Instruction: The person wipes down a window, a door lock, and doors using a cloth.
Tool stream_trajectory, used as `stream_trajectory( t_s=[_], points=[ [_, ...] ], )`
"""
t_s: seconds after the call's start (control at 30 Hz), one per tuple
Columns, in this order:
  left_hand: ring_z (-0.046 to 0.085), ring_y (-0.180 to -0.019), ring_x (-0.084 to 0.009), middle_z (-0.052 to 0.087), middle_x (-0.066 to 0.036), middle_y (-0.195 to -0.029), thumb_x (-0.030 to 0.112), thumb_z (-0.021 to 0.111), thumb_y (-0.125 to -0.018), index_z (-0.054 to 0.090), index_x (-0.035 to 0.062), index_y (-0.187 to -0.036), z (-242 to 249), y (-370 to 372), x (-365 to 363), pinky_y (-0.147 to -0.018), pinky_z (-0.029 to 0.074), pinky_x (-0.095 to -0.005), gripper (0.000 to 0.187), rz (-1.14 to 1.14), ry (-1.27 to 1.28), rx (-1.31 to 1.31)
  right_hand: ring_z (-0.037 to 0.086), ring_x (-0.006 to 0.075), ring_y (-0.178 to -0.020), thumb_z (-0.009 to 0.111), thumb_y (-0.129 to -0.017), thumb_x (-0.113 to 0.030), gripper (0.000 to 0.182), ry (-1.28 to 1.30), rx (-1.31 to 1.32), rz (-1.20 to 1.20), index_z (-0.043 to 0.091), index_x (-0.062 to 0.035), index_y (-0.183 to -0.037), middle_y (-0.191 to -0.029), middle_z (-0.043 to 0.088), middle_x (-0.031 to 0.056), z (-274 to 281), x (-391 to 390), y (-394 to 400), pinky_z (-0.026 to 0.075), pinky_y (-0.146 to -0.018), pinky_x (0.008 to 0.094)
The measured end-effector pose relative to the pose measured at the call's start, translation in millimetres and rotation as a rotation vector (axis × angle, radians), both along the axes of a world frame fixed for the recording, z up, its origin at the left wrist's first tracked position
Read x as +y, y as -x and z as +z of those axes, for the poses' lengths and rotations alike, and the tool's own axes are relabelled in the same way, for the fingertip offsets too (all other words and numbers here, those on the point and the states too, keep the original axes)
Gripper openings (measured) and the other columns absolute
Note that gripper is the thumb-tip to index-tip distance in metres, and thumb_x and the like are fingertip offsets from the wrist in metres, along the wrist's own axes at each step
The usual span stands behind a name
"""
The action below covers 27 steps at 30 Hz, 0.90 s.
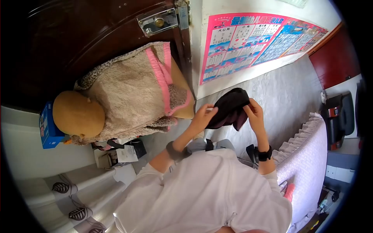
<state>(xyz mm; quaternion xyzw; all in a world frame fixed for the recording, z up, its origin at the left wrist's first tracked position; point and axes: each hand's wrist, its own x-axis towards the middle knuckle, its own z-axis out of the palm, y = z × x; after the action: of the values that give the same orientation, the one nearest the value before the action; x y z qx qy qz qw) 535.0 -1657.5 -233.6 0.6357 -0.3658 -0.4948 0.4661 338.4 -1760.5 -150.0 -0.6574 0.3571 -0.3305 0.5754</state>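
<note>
Head view: dark brown panel door (97,31) upper left, glossy grey floor (287,87) running along the right of the white wall. Wearer's loose white shirt (194,178) fills the bottom centre. Beige fleece blanket with pink trim (124,81) lies in front of the door, smooth tan rounded shape (79,113) at its left end, can't tell what that is. Lilac quilted cover with ruffled edge (301,155) to the right, near the right forearm. Pink-bordered printed poster (256,42) on the wall, beyond the hands.

Key item: soft black-and-dark-purple cloth piece (228,110), held up between both hands, well apart from blanket and cover. Long axis slants from lower left, by the left hand (204,117), to upper right, by the right hand (254,112); one loose flap points down between them. Neither hand is nearer, both touch it. Left hand pinches the left edge, thumb against fingers; right hand grips the right edge, fingertips partly behind fabric. Black wristband (265,154) on the right wrist
</note>
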Motion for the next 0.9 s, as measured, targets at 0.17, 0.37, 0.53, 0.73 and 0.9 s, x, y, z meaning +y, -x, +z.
stream_trajectory(
  t_s=[0.17,0.37,0.53,0.73,0.9],
  points=[
    [0.054,-0.111,-0.0215,0.055,-0.019,-0.119,0.039,0.065,-0.084,0.049,0.002,-0.124,-23,15,-5,-0.091,0.042,-0.0337,0.056,0.114,0.086,0.099,0.054,0.0126,-0.066,0.059,-0.086,-0.012,0.015,0.034,0.319,0.163,0.06,0.0006,-0.095,-0.071,0.059,0.0072,-7,-25,9,0.043,-0.061,0.0259],
    [0.054,-0.111,-0.0284,0.056,-0.016,-0.119,0.036,0.068,-0.081,0.048,0.0038,-0.127,-20,59,-28,-0.092,0.043,-0.0385,0.06,-0.174,0.037,-0.353,0.059,0.0354,-0.068,0.058,-0.084,-0.03,0.029,0.366,0.66,0.266,0.063,-0.0015,-0.083,-0.075,0.061,0.0192,-60,-63,47,0.045,-0.062,0.0407],
    [0.055,-0.111,-0.0276,0.056,-0.016,-0.121,0.034,0.067,-0.08,0.047,0.0056,-0.129,9,119,-57,-0.092,0.044,-0.0372,0.06,-0.317,-0.105,-0.208,0.059,0.0312,-0.064,0.06,-0.083,-0.028,0.028,0.165,0.589,0.359,0.064,0.0,-0.083,-0.072,0.061,0.018,-48,-81,88,0.045,-0.06,0.0363],
    [0.049,-0.118,-0.0297,0.051,-0.017,-0.128,0.026,0.067,-0.081,0.042,0.005,-0.133,-33,163,-74,-0.099,0.038,-0.0367,0.061,-0.221,-0.036,-0.248,0.059,0.0214,-0.067,0.065,-0.08,-0.02,0.025,0.044,0.403,0.502,0.062,0.001,-0.093,-0.074,0.062,0.0136,-31,-90,110,0.046,-0.063,0.0314],
    [0.038,-0.129,-0.0277,0.041,-0.015,-0.138,0.011,0.07,-0.076,0.032,0.0037,-0.139,-15,165,-61,-0.105,0.032,-0.037,0.074,-0.055,0.141,-0.222,0.057,0.0215,-0.076,0.067,-0.077,-0.015,0.032,0.039,0.283,0.736,0.057,-0.0014,-0.104,-0.085,0.06,0.0122,-27,-96,105,0.046,-0.071,0.0302]
  ],
)
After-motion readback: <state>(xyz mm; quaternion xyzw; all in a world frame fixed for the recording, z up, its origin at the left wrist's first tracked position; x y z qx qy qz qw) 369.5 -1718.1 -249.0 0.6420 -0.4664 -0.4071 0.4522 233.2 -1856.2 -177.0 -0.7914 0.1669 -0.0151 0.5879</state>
